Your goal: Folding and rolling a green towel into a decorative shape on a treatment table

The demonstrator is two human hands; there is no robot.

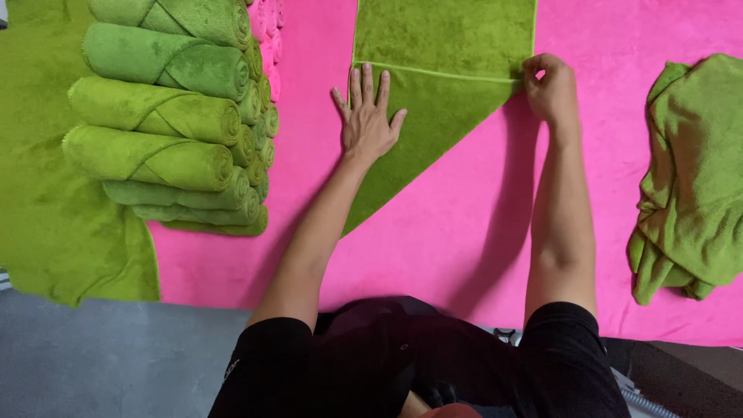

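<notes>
Head view: two hands on one flat green terry towel [441,101].
Left hand [369,124] lay splayed flat; right hand [549,89] pinched its fold; seven rolled green towels [162,116] were stacked beside.

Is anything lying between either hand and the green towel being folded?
Nothing visible. The left hand lies flat on the green towel, and the right hand pinches its folded edge. Rolled towels and the crumpled towel pile sit apart.

I'm at a towel-folding workstation: a pink-covered table [464,248], rolled green towels [166,116] stacked at ten o'clock, an unfolded heap [693,178] at three o'clock.
</notes>
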